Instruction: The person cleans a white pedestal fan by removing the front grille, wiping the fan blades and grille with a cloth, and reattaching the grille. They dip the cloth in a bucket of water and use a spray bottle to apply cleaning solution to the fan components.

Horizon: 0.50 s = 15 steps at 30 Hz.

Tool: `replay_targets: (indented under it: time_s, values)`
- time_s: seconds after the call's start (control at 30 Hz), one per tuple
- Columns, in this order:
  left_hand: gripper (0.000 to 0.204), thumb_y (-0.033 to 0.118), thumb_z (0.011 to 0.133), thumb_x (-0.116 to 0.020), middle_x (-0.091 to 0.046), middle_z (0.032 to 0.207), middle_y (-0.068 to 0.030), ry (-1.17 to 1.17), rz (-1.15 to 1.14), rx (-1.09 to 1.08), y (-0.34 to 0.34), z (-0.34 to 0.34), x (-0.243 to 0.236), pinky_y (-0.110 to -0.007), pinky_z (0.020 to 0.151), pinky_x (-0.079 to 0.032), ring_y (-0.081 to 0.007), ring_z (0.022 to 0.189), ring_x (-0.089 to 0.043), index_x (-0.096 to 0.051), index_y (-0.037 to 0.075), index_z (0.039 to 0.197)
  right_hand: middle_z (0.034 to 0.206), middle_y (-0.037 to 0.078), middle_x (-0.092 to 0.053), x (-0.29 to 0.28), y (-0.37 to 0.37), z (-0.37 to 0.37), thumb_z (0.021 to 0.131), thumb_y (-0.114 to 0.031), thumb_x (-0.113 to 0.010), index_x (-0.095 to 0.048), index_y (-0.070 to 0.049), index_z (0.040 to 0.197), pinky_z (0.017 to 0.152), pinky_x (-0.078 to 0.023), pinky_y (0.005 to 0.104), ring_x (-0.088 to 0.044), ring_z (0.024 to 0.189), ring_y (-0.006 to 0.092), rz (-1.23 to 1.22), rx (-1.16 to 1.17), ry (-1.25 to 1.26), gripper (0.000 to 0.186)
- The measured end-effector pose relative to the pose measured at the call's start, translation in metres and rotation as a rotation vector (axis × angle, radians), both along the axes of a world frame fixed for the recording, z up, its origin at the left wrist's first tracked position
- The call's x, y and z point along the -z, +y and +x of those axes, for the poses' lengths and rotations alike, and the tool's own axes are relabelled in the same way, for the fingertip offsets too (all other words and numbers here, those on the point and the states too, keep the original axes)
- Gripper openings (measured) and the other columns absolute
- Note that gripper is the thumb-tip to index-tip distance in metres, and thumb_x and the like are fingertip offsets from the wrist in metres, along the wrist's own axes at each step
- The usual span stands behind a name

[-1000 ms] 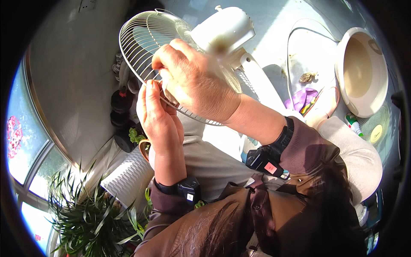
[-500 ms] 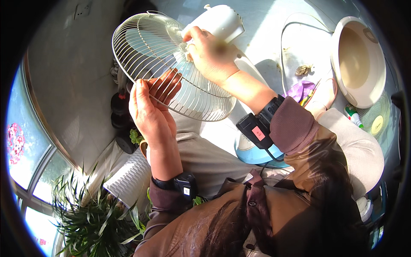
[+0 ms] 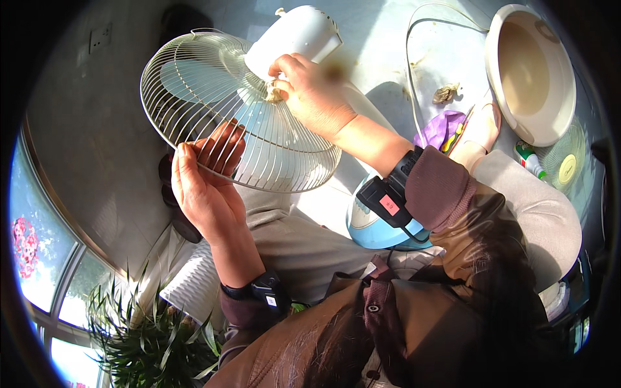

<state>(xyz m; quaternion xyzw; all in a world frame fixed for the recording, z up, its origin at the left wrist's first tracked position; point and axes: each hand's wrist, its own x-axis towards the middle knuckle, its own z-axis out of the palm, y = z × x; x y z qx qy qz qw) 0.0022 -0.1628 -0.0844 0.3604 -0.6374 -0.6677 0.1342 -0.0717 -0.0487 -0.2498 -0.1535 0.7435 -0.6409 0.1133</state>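
Note:
A wire fan guard [image 3: 284, 171] sits against the white motor housing [image 3: 291, 40] of a fan, its bowl facing left. Pale blue blades [image 3: 187, 82] show through the wires. My left hand [image 3: 210, 187] is closed on the guard's near rim, thumb outside and fingers behind the wires. At the guard's hub, beside the housing, my right hand [image 3: 317, 97] pinches a small crumpled beige cloth [image 3: 275, 92] against the wires. Part of that cloth is hidden under my fingers. The fan's blue base [image 3: 369, 226] stands below my right wrist.
To the right are a cream basin [image 3: 563, 97] holding cloudy water, a green-and-white bottle [image 3: 529, 158] and another round fan guard [image 3: 572, 165]. A brown crumpled rag [image 3: 446, 94] and a purple cloth [image 3: 443, 128] lie on the floor. A leafy plant [image 3: 155, 343] stands lower left.
The guard and housing appear further left in the view, with the guard a little lower, and both hands have moved along. My right hand stays at the hub, my left on the rim.

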Motion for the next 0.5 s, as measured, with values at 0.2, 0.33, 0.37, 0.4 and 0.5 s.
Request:
replay_targets:
  time_s: [0.2, 0.33, 0.37, 0.4, 0.5]
  values:
    - [0.029, 0.023, 0.107, -0.043, -0.069, 0.107, -0.0313, -0.011, 0.012, 0.008, -0.002, 0.004, -0.002, -0.047, 0.085, -0.061, -0.0394, 0.094, -0.072, -0.056, -0.003, 0.103, 0.096, 0.012, -0.068, -0.002, 0.030, 0.030, 0.088, -0.007, -0.058, -0.063, -0.006, 0.100, 0.078, -0.052, 0.0380, -0.067, 0.087, 0.0287, 0.098, -0.086, -0.258, 0.013]
    - [0.031, 0.024, 0.107, -0.043, -0.067, 0.113, -0.0330, -0.007, 0.052, 0.048, -0.002, 0.006, 0.000, -0.048, 0.088, -0.060, -0.0403, 0.100, -0.071, -0.057, -0.004, 0.107, 0.095, 0.013, -0.068, 0.001, 0.056, -0.007, 0.088, -0.013, -0.060, -0.064, -0.006, 0.099, 0.080, -0.053, 0.0446, -0.067, 0.087, 0.0330, 0.167, -0.024, -0.080, 0.013]
    - [0.031, 0.024, 0.107, -0.043, -0.067, 0.113, -0.0328, -0.007, 0.061, 0.051, -0.002, 0.007, -0.001, -0.048, 0.088, -0.060, -0.0402, 0.100, -0.071, -0.057, -0.004, 0.107, 0.097, 0.012, -0.066, 0.004, 0.054, -0.027, 0.087, -0.010, -0.061, -0.065, -0.006, 0.100, 0.082, -0.053, 0.0442, -0.066, 0.089, 0.0331, 0.143, 0.102, -0.058, 0.014]
    - [0.031, 0.024, 0.107, -0.043, -0.067, 0.113, -0.0327, -0.007, 0.067, 0.056, -0.003, 0.007, -0.001, -0.048, 0.088, -0.060, -0.0402, 0.100, -0.071, -0.058, -0.004, 0.106, 0.099, 0.011, -0.065, 0.007, 0.049, -0.045, 0.086, -0.008, -0.062, -0.065, -0.006, 0.101, 0.085, -0.052, 0.0439, -0.064, 0.091, 0.0332, 0.062, 0.247, 0.073, 0.015]
    - [0.030, 0.024, 0.106, -0.045, -0.067, 0.112, -0.0317, -0.004, 0.070, 0.044, -0.003, 0.004, -0.001, -0.047, 0.087, -0.060, -0.0390, 0.099, -0.072, -0.058, -0.003, 0.106, 0.109, 0.009, -0.060, 0.013, 0.012, -0.059, 0.086, -0.004, -0.063, -0.067, -0.008, 0.105, 0.091, -0.050, 0.0417, -0.058, 0.099, 0.0342, 0.294, 0.399, 0.339, 0.021]
